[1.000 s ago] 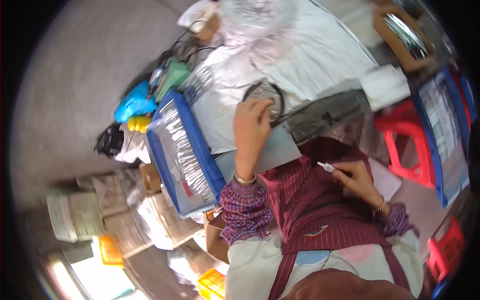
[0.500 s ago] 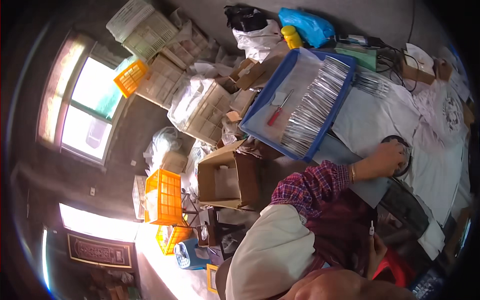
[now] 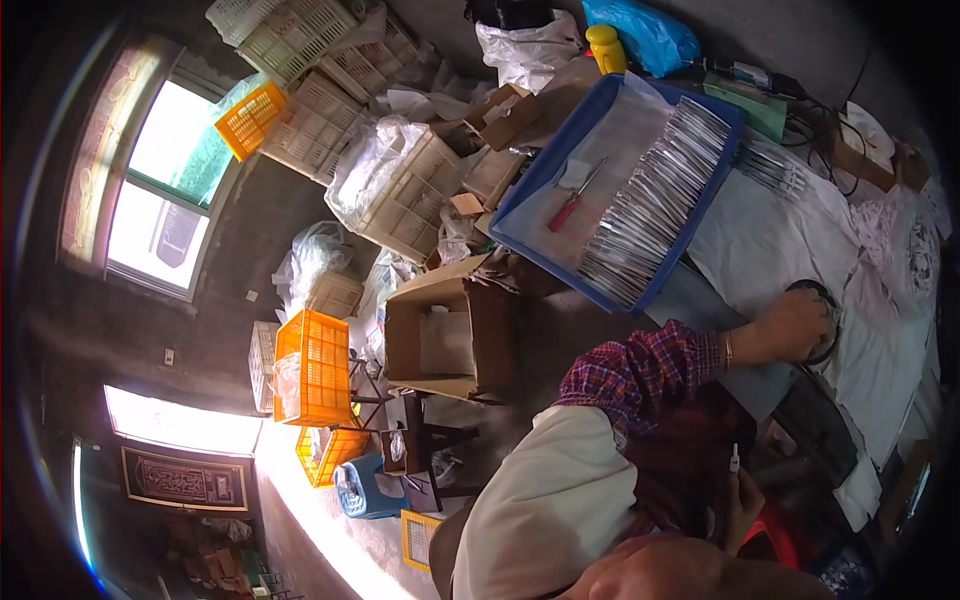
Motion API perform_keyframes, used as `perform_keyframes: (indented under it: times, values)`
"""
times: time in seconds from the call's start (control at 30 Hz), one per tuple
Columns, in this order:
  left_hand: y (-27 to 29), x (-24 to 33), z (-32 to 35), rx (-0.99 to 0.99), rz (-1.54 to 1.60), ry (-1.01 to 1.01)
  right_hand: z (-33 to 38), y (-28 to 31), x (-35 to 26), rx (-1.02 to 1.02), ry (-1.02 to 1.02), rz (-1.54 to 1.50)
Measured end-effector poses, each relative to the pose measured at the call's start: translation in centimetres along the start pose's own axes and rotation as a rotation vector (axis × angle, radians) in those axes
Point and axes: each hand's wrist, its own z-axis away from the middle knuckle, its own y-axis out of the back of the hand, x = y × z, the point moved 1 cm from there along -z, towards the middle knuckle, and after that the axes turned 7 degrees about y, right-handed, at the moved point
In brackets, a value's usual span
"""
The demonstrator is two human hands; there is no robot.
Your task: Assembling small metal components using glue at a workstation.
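My left hand [image 3: 795, 325], at the end of a plaid sleeve, rests closed over a round black object [image 3: 828, 300] on the white-covered table [image 3: 770, 250]. Low down near my lap, my right hand [image 3: 742, 505] holds a small white tube-like piece [image 3: 734, 460] upright between its fingers. Left of my left hand sits a blue tray [image 3: 545, 185] with a row of several thin silvery packets [image 3: 650, 215] and a red-handled tool [image 3: 567, 212].
An open cardboard box [image 3: 445, 335] stands beside the table. Orange crates [image 3: 312, 365], white crates [image 3: 400, 195] and plastic bags are piled toward the bright windows. A yellow bottle [image 3: 605, 45] and a blue bag [image 3: 645, 30] lie beyond the tray.
The view has swung round toward the floor and windows. My left hand stays on the round black object and my right hand keeps the small white piece.
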Motion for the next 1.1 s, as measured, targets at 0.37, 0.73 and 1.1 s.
perform_keyframes:
  times: [0.37,0.73,1.1]
  values:
    - [-1.1,0.5,-0.7,-0.087,0.056,-0.026,0.6,0.4,-0.8,0.099,0.051,0.084]
    - [1.5,1.0,-1.2,-0.242,0.037,-0.002,0.6,0.1,-1.6,0.087,0.070,-0.027]
    - [1.2,0.7,-1.3,-0.152,0.030,0.008,0.5,0.9,-1.1,0.176,-0.037,-0.267]
